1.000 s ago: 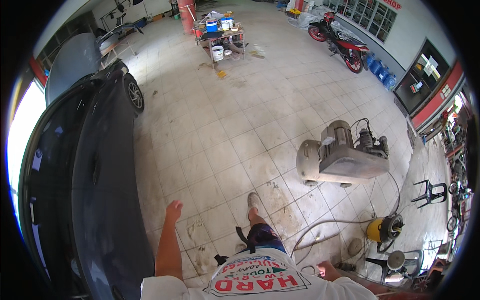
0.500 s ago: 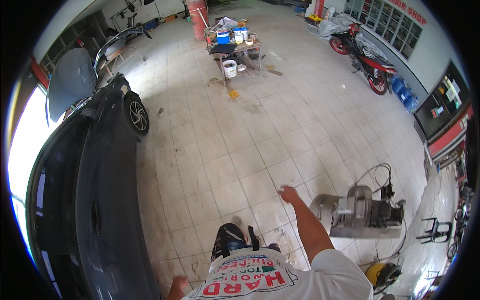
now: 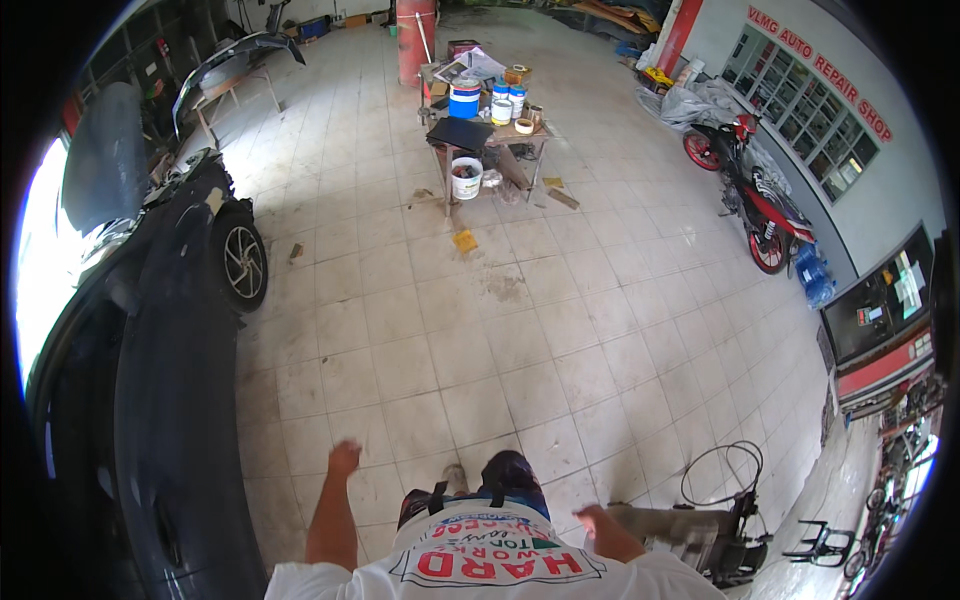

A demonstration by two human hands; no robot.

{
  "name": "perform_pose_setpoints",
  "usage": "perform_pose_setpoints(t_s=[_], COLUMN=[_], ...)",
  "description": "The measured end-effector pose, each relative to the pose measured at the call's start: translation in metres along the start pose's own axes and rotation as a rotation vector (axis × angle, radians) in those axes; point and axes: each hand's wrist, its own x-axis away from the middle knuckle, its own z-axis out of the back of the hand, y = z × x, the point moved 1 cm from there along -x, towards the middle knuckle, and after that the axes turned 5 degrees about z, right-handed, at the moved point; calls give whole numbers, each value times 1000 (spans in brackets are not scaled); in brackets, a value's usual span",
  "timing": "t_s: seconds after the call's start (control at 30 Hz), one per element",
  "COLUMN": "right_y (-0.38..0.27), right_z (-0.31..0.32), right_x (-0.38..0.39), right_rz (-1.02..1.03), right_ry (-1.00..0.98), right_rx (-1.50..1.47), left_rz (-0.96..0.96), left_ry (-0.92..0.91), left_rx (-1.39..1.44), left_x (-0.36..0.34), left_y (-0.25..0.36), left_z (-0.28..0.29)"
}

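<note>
My left hand (image 3: 345,458) swings out in front of me over the tiled floor (image 3: 420,350), its fingers curled in and nothing held. Lower and closer to my body is my right hand (image 3: 594,521), with nothing in it and its fingers loosely apart. Beyond that hand stands a grey metal machine with a motor (image 3: 680,535), which it overlaps in view without visibly gripping. A dark car (image 3: 185,400) with its hood (image 3: 105,160) raised stands along my left side.
A worktable (image 3: 545,133) ahead carries paint cans (image 3: 464,99) and tape, with a white bucket (image 3: 466,178) below. A red pillar (image 3: 415,45) rises behind it. At right are a red motorcycle (image 3: 765,205), blue water jugs (image 3: 815,278) and a black chair (image 3: 822,543).
I have moved forward: the worktable looks nearer and the machine has slid lower in view. My left hand has swung forward, while my right hand has drawn back toward my body.
</note>
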Motion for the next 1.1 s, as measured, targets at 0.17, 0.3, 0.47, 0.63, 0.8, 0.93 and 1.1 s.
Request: perform_pose_setpoints(t_s=[0.17,0.3,0.47,0.63,0.8,0.93,1.1], right_y=[-5,-133,-425,-815,-1099,-1237,-1388], right_z=[91,172,313,533,657,708,803], right_x=[14,-99,-245,-273,-185,-121,-113], right_rz=[104,-20,-26,759,1231,1276,1255], right_ry=[-157,-209,-183,500,696,752,922], right_rx=[-378,-206,150,753,272,339,378], left_rz=[-247,-135,219,401,190,714,487], left_ry=[212,147,-324,-426,-440,-619,66], left_rx=[492,561,69,401,120,557,653], left_x=[-196,-264,-271,-202,-241,-407,-661], left_y=[175,234,187,141,169,224,328], left_z=[130,164,118,92,94,124,289])
